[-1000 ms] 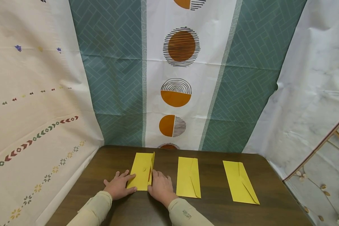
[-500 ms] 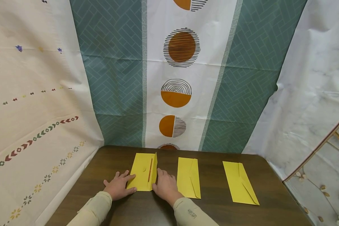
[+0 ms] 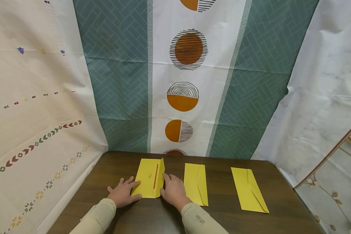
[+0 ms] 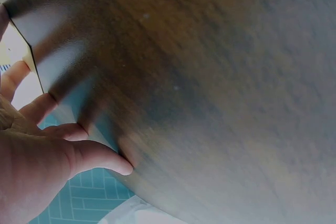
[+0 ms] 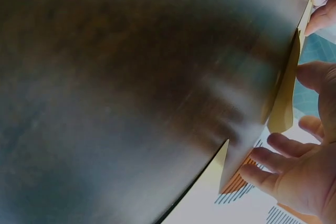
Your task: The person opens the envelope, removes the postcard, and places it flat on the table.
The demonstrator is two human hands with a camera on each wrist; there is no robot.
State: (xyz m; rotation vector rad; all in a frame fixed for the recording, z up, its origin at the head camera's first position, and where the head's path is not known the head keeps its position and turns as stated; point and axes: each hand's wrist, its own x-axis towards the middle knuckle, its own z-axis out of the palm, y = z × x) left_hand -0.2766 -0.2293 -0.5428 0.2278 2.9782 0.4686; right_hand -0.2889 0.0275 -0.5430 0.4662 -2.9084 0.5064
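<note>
A yellow envelope (image 3: 144, 182) lies on the left part of the table. Its long flap (image 3: 162, 178) stands partly raised on the right side, baring a narrow red strip. My left hand (image 3: 123, 194) rests with spread fingers on the envelope's left edge; the left wrist view shows its straight fingers (image 4: 39, 109) against the tabletop. Beside the raised flap is my right hand (image 3: 175, 191). Seen from the right wrist, its thumb (image 5: 314, 76) is at the flap (image 5: 283, 100), and its loosely bent fingers hold nothing. Whether the thumb presses the flap is hard to tell.
Two more yellow envelopes, one (image 3: 194, 182) just right of my right hand and another (image 3: 248, 188) farther right, lie with their flaps folded over. A brown wooden table (image 3: 222, 221) carries everything. Patterned cloth (image 3: 178, 71) hangs behind its far edge.
The flap of the left envelope has swung outward to the right, uncovering more of the red strip. My right hand has shifted right along with it. My left hand stays in place.
</note>
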